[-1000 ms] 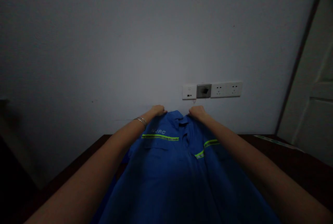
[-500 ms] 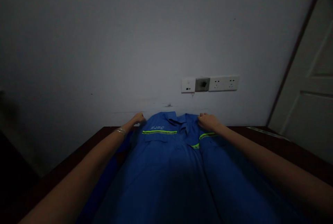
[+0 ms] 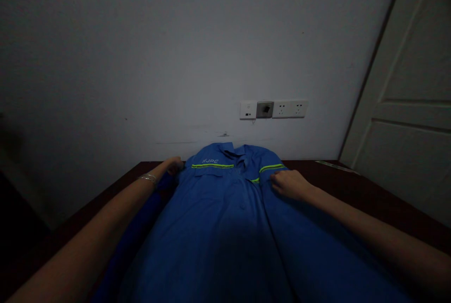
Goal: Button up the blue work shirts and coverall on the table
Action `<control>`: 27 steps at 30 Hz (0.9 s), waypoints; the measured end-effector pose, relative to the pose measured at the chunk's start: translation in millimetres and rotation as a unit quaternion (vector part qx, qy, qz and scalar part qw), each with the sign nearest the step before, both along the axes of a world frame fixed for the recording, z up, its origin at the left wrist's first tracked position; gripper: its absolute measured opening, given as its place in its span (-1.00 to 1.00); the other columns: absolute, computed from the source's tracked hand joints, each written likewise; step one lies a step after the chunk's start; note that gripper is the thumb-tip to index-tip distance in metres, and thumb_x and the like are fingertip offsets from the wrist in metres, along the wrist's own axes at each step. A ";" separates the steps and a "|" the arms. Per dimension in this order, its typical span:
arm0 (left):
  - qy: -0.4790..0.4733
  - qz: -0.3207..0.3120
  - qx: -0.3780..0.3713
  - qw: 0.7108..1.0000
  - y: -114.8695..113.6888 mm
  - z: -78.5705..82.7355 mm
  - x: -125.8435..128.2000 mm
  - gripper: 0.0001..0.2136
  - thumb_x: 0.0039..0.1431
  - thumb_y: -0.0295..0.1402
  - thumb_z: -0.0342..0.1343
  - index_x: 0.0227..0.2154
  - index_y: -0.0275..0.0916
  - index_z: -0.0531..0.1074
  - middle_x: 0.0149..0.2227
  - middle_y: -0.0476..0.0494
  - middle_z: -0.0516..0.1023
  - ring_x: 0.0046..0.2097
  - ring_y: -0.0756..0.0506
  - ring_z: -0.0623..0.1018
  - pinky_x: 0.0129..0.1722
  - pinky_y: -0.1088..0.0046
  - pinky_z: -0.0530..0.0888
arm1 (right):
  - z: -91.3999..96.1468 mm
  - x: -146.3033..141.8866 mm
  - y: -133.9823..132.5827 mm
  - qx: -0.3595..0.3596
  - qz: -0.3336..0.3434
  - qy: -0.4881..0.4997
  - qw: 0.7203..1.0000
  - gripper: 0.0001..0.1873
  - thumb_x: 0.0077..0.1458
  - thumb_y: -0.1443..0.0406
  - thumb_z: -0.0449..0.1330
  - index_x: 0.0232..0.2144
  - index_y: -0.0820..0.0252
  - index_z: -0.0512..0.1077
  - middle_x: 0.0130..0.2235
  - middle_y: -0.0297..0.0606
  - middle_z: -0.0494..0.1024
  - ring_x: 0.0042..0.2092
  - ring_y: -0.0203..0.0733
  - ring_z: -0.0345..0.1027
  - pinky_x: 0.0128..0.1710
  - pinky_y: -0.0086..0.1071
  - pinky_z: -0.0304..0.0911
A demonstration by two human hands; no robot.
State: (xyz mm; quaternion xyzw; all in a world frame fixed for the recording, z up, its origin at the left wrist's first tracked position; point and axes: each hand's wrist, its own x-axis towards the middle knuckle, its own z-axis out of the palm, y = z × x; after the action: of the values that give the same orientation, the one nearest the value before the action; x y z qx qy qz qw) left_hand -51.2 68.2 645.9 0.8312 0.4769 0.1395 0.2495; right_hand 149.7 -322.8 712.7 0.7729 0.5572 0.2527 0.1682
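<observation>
A blue work jacket (image 3: 218, 209) with yellow-green stripes and white letters on the chest lies spread out, its collar toward the wall. My left hand (image 3: 175, 165), with a silver bangle on the wrist, is closed at the jacket's left shoulder and sleeve edge; its fingertips are partly hidden. On the right side, just below the stripe, my right hand (image 3: 289, 184) has its fingers curled on the cloth. Brighter blue cloth (image 3: 139, 221) shows under my left forearm.
The jacket rests on a dark red-brown tabletop (image 3: 317, 176) against a pale wall (image 3: 176, 58). Sockets and a switch (image 3: 273, 109) sit on the wall above it. A thin strip (image 3: 336, 167) lies at the table's back right, near a panelled door (image 3: 408, 115).
My right hand has moved from the right shoulder down to below the stripe. My left hand has shifted outward to the left. The camera view has turned slightly right.
</observation>
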 end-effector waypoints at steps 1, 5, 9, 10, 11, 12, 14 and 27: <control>0.010 -0.001 -0.019 1.000 -1.7 -0.6 -1.8 -0.91 -0.14 -0.50 0.11 -0.60 -0.41 0.30 -0.72 -0.14 0.37 -0.60 -0.14 0.45 -0.57 0.34 0.40 | 2.9 3.1 -3.0 0.010 -0.018 0.003 1.000 -0.70 0.04 0.26 -0.09 -0.33 0.24 0.41 -0.31 -0.07 0.49 -0.28 -0.08 0.38 -0.38 -0.36 0.16; 0.019 0.003 -0.048 0.999 -7.0 -1.3 -9.8 -0.92 -0.11 -0.49 0.10 -0.56 -0.39 0.31 -0.69 -0.09 0.37 -0.57 -0.07 0.45 -0.54 0.42 0.41 | 12.8 8.1 -12.4 0.040 -0.071 0.025 0.996 -0.70 0.02 0.25 -0.08 -0.35 0.22 0.42 -0.30 -0.07 0.49 -0.29 -0.04 0.39 -0.39 -0.33 0.15; 0.009 0.008 0.029 1.000 -9.5 1.6 -13.7 -0.93 -0.12 -0.49 0.10 -0.59 -0.40 0.34 -0.68 -0.12 0.38 -0.50 -0.09 0.46 -0.51 0.48 0.39 | 9.6 -8.4 -17.7 0.043 -0.056 0.054 0.996 -0.71 0.02 0.26 -0.07 -0.34 0.19 0.42 -0.29 -0.11 0.49 -0.27 -0.07 0.38 -0.39 -0.37 0.14; 0.008 0.009 0.054 0.998 -10.1 2.9 -13.5 -0.94 -0.12 -0.50 0.09 -0.58 -0.42 0.35 -0.67 -0.14 0.39 -0.45 -0.11 0.47 -0.48 0.48 0.39 | 6.8 -14.1 -17.7 0.039 -0.043 0.055 0.997 -0.71 0.02 0.27 -0.08 -0.34 0.19 0.42 -0.30 -0.11 0.49 -0.27 -0.08 0.38 -0.39 -0.37 0.14; 0.007 0.009 0.076 0.997 -11.0 4.3 -12.7 -0.94 -0.11 -0.50 0.08 -0.58 -0.43 0.36 -0.64 -0.16 0.41 -0.40 -0.12 0.48 -0.45 0.48 0.38 | 3.6 -19.5 -17.0 0.036 -0.030 0.054 0.997 -0.71 0.02 0.27 -0.08 -0.35 0.19 0.42 -0.31 -0.12 0.49 -0.27 -0.09 0.38 -0.39 -0.38 0.14; 0.004 0.008 0.097 0.995 -12.4 5.7 -11.4 -0.95 -0.11 -0.51 0.07 -0.57 -0.43 0.37 -0.61 -0.18 0.43 -0.35 -0.13 0.49 -0.41 0.49 0.38 | 0.3 -24.2 -15.3 0.032 -0.018 0.053 0.998 -0.72 0.03 0.28 -0.08 -0.35 0.20 0.42 -0.31 -0.12 0.49 -0.27 -0.10 0.38 -0.38 -0.39 0.14; 0.000 0.002 0.129 0.992 -17.3 8.0 -6.9 -0.95 -0.13 -0.52 0.07 -0.54 -0.42 0.38 -0.52 -0.22 0.47 -0.27 -0.16 0.48 -0.36 0.48 0.37 | -5.7 -30.5 -8.5 0.028 -0.004 0.055 0.998 -0.73 0.02 0.30 -0.07 -0.34 0.21 0.41 -0.31 -0.12 0.49 -0.27 -0.11 0.38 -0.38 -0.40 0.14; -0.120 -0.154 0.156 0.968 -118.3 7.9 106.1 -0.84 -0.06 -0.42 0.02 -0.43 -0.34 0.48 -0.38 -0.15 0.52 -0.32 -0.04 0.48 -0.34 0.60 0.33 | -43.8 -16.3 68.9 0.053 -0.033 0.101 0.993 -0.73 -0.02 0.36 0.00 -0.27 0.31 0.41 -0.21 0.00 0.47 -0.18 -0.06 0.38 -0.30 -0.37 0.22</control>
State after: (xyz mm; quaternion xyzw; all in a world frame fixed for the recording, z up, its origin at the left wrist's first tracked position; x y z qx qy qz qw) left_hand 55.0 -50.1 653.8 0.9005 0.2824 0.2708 0.1899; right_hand 133.4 -253.9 669.0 0.8203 0.5312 0.1973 0.0779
